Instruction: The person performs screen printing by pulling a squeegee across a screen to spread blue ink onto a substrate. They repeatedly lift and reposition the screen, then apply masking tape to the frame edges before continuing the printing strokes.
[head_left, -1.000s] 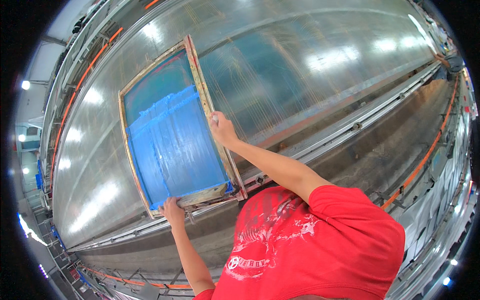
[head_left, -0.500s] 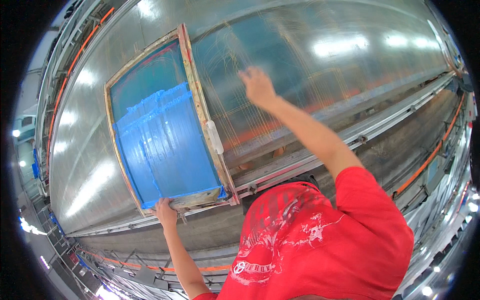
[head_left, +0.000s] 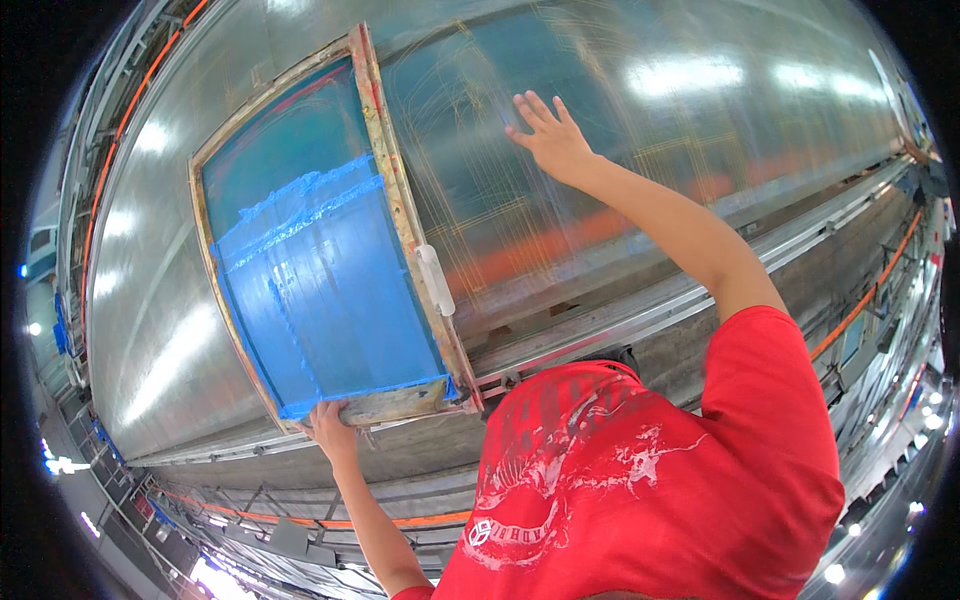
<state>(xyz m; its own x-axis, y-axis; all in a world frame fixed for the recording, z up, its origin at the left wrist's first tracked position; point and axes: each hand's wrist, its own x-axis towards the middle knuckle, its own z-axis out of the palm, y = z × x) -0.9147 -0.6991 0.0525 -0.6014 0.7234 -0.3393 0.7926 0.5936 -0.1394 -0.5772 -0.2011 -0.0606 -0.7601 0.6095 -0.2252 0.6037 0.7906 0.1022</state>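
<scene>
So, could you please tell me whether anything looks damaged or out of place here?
The blue tape has a ragged, crinkled upper edge, unlike its straighter lower edge. The frame looks stained, and thin yellowish lines streak the metal table beside it.

A workshop, apparently for printing — a long metal table (head_left: 480, 150) covered in scratches and coloured stains, silver rails (head_left: 640, 335) along its edge, a framed screen (head_left: 310, 280) with blue tape, rows of lamps (head_left: 835, 573) beyond.

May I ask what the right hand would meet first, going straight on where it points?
The right hand seems free to cross the shiny table to the picture's top; height is unclear.
</scene>
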